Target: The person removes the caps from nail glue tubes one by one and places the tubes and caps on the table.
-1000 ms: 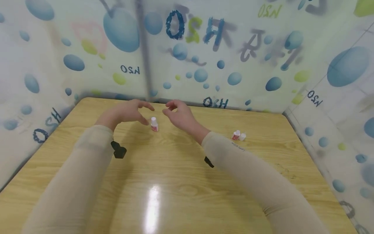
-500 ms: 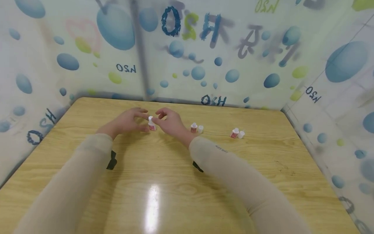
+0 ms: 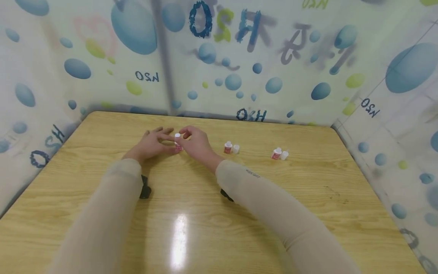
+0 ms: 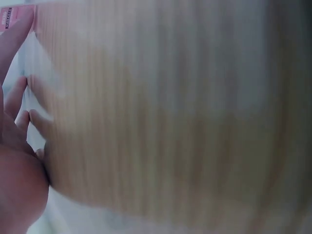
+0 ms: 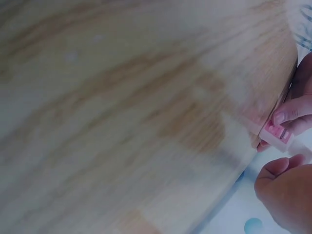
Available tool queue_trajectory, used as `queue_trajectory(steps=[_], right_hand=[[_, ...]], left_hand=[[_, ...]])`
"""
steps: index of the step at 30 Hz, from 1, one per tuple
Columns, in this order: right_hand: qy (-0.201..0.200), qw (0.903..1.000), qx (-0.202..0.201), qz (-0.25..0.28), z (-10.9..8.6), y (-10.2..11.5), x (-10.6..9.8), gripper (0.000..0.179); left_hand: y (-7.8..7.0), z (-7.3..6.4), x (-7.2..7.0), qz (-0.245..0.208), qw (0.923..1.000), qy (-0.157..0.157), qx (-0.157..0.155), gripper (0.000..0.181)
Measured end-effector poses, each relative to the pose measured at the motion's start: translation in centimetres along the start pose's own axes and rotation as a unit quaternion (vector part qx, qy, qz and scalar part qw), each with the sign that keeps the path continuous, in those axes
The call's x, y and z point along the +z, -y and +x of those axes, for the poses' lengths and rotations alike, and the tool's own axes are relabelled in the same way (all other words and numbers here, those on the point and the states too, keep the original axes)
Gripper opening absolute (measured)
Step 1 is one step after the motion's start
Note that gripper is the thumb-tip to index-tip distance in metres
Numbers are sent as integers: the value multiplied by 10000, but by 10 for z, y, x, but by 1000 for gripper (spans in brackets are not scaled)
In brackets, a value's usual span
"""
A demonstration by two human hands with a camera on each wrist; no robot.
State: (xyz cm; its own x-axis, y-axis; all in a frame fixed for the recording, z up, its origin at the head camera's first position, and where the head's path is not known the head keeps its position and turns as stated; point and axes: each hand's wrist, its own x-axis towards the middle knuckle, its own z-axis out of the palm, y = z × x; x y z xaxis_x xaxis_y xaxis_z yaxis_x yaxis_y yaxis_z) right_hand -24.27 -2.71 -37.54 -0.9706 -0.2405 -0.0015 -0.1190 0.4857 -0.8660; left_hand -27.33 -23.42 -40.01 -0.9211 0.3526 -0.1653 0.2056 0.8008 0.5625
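Observation:
In the head view a small white bottle [image 3: 178, 146] with a pink-red label and a white cap [image 3: 177, 135] stands upright near the back of the table. My left hand [image 3: 154, 144] pinches its body from the left; the right wrist view shows the thumb lying on the label [image 5: 277, 129]. From the right, my right hand [image 3: 199, 146] reaches the bottle's top, thumb and index finger curled at the cap. Its fingertips partly hide the bottle's neck. Only an edge of the pink label [image 4: 18, 18] shows in the left wrist view.
To the right stand two similar bottles, one in the middle [image 3: 228, 147] and one farther right [image 3: 276, 153]. Beside each lies a loose white cap [image 3: 236, 148]. The wooden tabletop [image 3: 205, 228] ends at a wall [image 3: 294, 23] patterned with blue and green spots.
Both hands have closed in on the bottle from either side; the left now grips its body and the right has come to its cap. The middle bottle and its cap, hidden earlier, have come into sight.

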Motion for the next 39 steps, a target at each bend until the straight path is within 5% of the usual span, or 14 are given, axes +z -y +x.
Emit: queue_trajectory(steps=[21,31,39], right_hand=[[-644,9977,-39,207,1,5,13,18],[-194,9977,-515,-396,5,3,5,21],[-90,9991,-417,45,2,-2,4,28]], left_hand=[[2,3,7,224,9996,-157,-33,59],[1,4,0,524,9984,186,-28,58],[1,3,1,501,9985,194,-43,55]])
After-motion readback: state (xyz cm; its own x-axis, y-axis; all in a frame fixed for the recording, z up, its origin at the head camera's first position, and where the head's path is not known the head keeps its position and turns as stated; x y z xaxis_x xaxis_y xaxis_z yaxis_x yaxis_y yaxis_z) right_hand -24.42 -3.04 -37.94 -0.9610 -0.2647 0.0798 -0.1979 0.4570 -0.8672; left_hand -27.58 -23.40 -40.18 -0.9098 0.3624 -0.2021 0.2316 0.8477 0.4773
